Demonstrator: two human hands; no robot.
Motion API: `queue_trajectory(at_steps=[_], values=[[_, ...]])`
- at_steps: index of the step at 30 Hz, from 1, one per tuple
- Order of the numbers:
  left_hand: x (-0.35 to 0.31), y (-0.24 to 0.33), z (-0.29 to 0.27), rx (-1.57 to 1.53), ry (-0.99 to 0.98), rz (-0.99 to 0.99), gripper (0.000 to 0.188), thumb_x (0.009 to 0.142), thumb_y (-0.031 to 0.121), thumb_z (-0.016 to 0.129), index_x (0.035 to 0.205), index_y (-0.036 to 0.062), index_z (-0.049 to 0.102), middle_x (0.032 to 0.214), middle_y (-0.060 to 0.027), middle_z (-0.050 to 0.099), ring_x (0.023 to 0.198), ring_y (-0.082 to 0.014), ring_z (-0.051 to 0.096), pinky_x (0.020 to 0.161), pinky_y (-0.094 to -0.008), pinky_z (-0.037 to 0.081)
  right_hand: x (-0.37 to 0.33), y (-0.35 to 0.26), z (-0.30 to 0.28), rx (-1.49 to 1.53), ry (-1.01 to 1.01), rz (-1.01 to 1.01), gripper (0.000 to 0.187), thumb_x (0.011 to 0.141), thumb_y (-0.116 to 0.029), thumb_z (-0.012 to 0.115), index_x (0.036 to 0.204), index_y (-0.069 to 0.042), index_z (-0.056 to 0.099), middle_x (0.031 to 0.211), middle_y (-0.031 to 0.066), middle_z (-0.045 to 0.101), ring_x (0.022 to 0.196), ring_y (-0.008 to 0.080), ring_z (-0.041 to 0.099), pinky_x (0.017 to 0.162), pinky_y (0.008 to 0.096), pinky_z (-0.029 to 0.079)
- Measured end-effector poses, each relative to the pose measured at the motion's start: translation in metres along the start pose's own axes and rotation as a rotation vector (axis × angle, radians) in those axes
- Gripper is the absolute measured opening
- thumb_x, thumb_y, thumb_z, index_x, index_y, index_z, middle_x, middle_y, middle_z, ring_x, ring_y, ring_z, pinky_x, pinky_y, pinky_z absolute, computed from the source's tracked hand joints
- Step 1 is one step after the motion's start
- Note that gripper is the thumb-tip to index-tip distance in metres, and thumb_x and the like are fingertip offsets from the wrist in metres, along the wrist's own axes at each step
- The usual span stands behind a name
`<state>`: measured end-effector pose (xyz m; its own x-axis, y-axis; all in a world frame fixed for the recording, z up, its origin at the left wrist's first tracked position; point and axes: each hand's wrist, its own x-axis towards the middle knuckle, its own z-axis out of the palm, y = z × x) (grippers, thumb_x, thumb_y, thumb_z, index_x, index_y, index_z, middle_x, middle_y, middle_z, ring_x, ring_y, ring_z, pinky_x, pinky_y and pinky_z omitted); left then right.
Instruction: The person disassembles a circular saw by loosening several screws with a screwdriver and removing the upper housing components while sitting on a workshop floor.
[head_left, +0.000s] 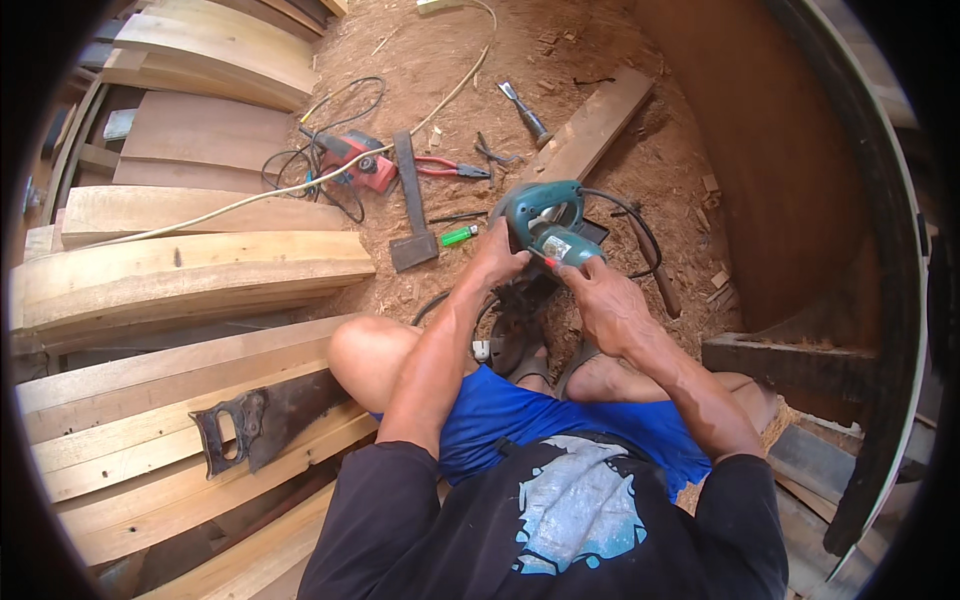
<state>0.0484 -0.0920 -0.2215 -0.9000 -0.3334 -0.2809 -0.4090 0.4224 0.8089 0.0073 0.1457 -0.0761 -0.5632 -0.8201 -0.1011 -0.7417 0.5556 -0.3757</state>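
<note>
A teal circular saw [543, 207] with a black base is tilted between my hands, in front of my crossed legs. My left hand [497, 258] is closed on its left side, thumb toward the body. My right hand [608, 303] grips the near end of the motor housing, its fingers partly hidden beneath. From the saw's back a black cord loops to the right. Just beyond lies a wooden plank [600, 125]. A green lighter [459, 235] and a hammer [411, 200] with a blocky head rest left of my left hand.
Red-handled pliers [450, 168], a red power tool [362, 163] with tangled cords and a chisel [525, 115] lie on the shavings-covered ground. Curved boards [200, 270] are stacked at left, with a handsaw [262, 420] on them. A large brown curved panel [770, 150] stands at right.
</note>
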Motion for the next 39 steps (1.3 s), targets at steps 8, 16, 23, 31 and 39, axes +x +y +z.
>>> queue_trajectory(at_steps=[8,16,23,31,39], values=[[-0.004,0.007,0.008,0.039,0.095,0.028,0.075,0.078,0.023,0.087,0.139,-0.0016,0.053,0.127,-0.0295,0.069,0.123,-0.0454,0.067,0.107,-0.0489,0.053,0.018,0.023,0.019,1.136,-0.207,0.703,0.037,0.109,-0.034,0.06,0.124,-0.001,0.059,0.084,0.0029,0.066,0.067,0.016,0.061,0.061,0.0343,0.053],[-0.003,-0.001,0.01,-0.046,0.113,0.043,0.073,0.075,0.023,0.086,0.137,-0.0009,0.057,0.125,-0.0276,0.071,0.121,-0.0432,0.068,0.107,-0.0476,0.054,0.001,0.007,0.001,-0.113,-0.008,-0.093,0.042,0.105,-0.024,0.061,0.137,0.004,0.054,0.097,0.0171,0.069,0.077,0.0253,0.071,0.068,0.0444,0.057],[-0.007,0.009,0.008,-0.075,0.09,0.011,0.072,0.075,0.022,0.086,0.136,-0.0003,0.058,0.123,-0.0262,0.072,0.119,-0.0429,0.069,0.105,-0.0475,0.055,0.025,0.031,0.009,1.124,-0.238,0.724,0.046,0.104,-0.025,0.063,0.137,0.006,0.055,0.096,0.0263,0.071,0.082,0.0415,0.075,0.071,0.049,0.058],[-0.004,0.006,0.008,-0.085,0.09,-0.008,0.071,0.074,0.022,0.087,0.136,-0.0005,0.059,0.124,-0.0261,0.072,0.119,-0.0417,0.069,0.104,-0.0476,0.055,0.006,0.028,0.009,-0.113,0.017,-0.172,0.036,0.105,-0.026,0.062,0.13,0.0,0.06,0.082,0.0159,0.07,0.072,0.0357,0.071,0.073,0.0493,0.058],[-0.002,-0.002,0.011,-0.125,0.106,0.004,0.068,0.075,0.023,0.089,0.133,0.0006,0.061,0.112,-0.0193,0.073,0.104,-0.0335,0.072,0.093,-0.0438,0.058,0.029,0.041,0.018,1.158,-0.229,0.771,0.042,0.105,-0.025,0.062,0.133,0.005,0.058,0.089,0.0188,0.071,0.074,0.0375,0.073,0.077,0.0473,0.058]])
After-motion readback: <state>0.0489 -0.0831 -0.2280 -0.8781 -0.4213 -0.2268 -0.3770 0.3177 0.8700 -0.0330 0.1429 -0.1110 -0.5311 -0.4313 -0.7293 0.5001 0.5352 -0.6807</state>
